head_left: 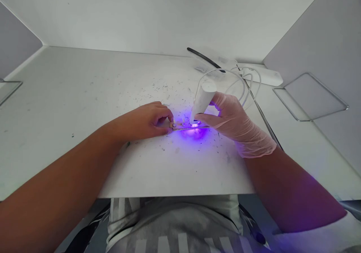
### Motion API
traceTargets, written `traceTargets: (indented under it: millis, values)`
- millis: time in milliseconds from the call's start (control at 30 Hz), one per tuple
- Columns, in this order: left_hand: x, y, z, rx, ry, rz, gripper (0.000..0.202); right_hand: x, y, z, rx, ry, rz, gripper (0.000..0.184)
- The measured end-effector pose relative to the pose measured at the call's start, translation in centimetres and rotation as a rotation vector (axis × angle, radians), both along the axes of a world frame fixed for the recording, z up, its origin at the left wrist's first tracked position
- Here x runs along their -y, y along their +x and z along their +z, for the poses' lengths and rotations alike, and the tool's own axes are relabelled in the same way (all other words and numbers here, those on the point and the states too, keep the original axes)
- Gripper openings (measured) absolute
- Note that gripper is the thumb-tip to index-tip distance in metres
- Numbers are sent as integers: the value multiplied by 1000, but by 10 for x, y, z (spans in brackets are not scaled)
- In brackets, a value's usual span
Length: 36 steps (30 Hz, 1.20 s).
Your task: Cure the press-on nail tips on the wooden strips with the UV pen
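My right hand (pixel 232 119), in a thin see-through glove, is closed round a white corded UV lamp (pixel 203 99). Violet light glows from the lamp's lower end, right above a thin, narrow strip (pixel 180 128) lying on the worktop. Several small shiny pieces stand along that strip; the glare hides what they are. My bare left hand (pixel 152 121) pinches the strip's left end between thumb and fingers. The strip's right end runs in by the gloved fingers, and I cannot make out whether they touch it.
Small dark specks dot the white worktop (pixel 70 114). At the back right lie a dark curved file (pixel 205 59), a white elongated device (pixel 263 75) and a looped white cable (pixel 251 91). A wire frame (pixel 310 97) sticks out from the right side wall, another (pixel 11 89) on the left.
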<state>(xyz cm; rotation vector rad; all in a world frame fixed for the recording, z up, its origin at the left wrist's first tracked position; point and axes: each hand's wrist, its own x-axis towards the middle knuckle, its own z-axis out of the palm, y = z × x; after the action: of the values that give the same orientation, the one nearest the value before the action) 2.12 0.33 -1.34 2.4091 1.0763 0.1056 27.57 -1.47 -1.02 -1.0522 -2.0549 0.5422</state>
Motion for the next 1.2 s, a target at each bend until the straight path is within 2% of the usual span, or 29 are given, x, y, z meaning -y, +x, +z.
traceTargets:
  millis: [1200]
  values:
    - [0, 1, 1, -2, 0, 10, 27, -1, 0, -1, -3, -27, 4, 8]
